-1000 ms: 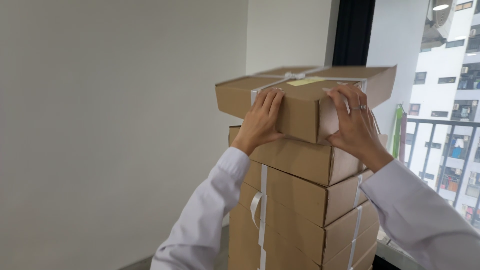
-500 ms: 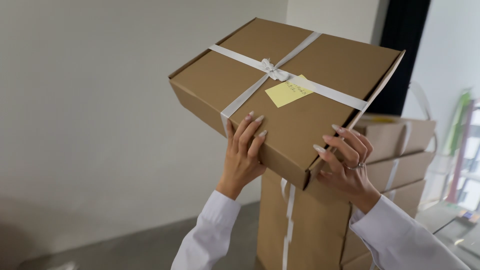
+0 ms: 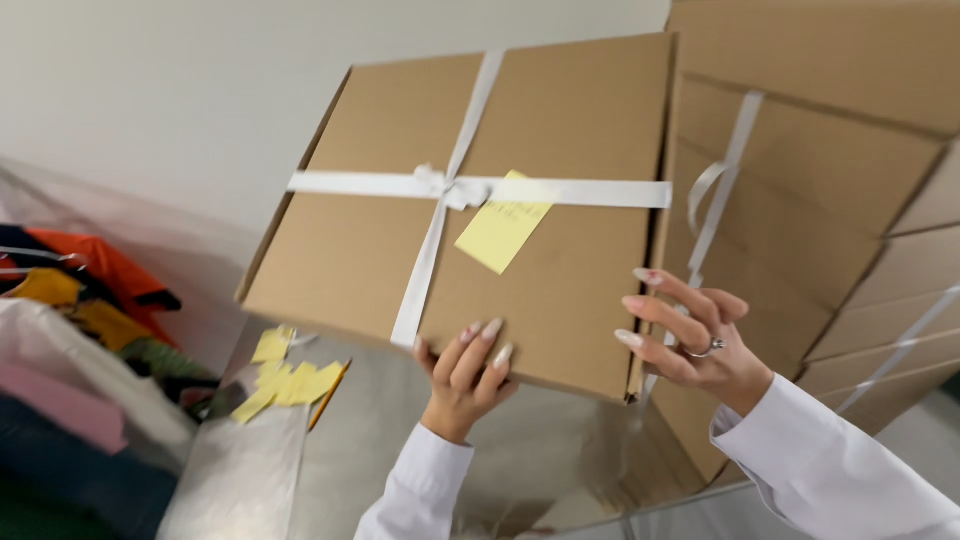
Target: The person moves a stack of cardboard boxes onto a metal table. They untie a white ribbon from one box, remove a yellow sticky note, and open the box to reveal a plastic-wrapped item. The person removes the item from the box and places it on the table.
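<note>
I hold a flat brown cardboard box [image 3: 520, 290] tilted toward me, tied crosswise with white ribbon [image 3: 450, 188] and bearing a yellow sticky note [image 3: 500, 230]. My left hand [image 3: 465, 375] grips its near bottom edge, fingers curled up onto the top face. My right hand [image 3: 695, 335], with a ring, holds the box's right side edge, fingers spread. Both sleeves are white.
A stack of similar ribbon-tied cardboard boxes [image 3: 830, 200] stands at the right. Below lies a shiny metal table [image 3: 400, 440] with yellow sticky notes [image 3: 285, 380] and a pencil. Colourful clothes in plastic [image 3: 80, 330] pile at the left. A plain white wall is behind.
The box has come off the top of the stack and down toward me, tilting so its top faces me. My view has dropped to the table and clothes.
</note>
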